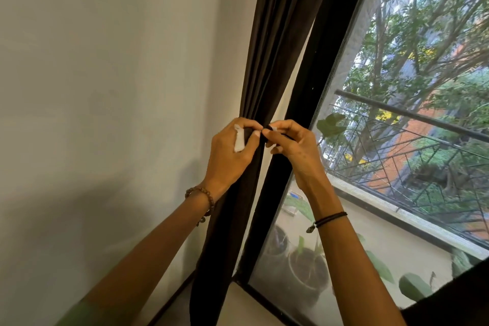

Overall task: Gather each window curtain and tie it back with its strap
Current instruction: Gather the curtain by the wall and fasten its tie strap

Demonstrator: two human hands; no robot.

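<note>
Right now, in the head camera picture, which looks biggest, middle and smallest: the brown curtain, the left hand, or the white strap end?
1. curtain, largest by far
2. left hand
3. white strap end, smallest

One head-worn wide-angle view faces forward, close to the curtain (272,47) beside the window (383,153).

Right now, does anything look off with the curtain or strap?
Nothing stands out. The curtain is gathered into one bundle beside the window frame. The left hand and right hand each pinch an end of the strap in front of it; the ends are not yet joined.
</note>
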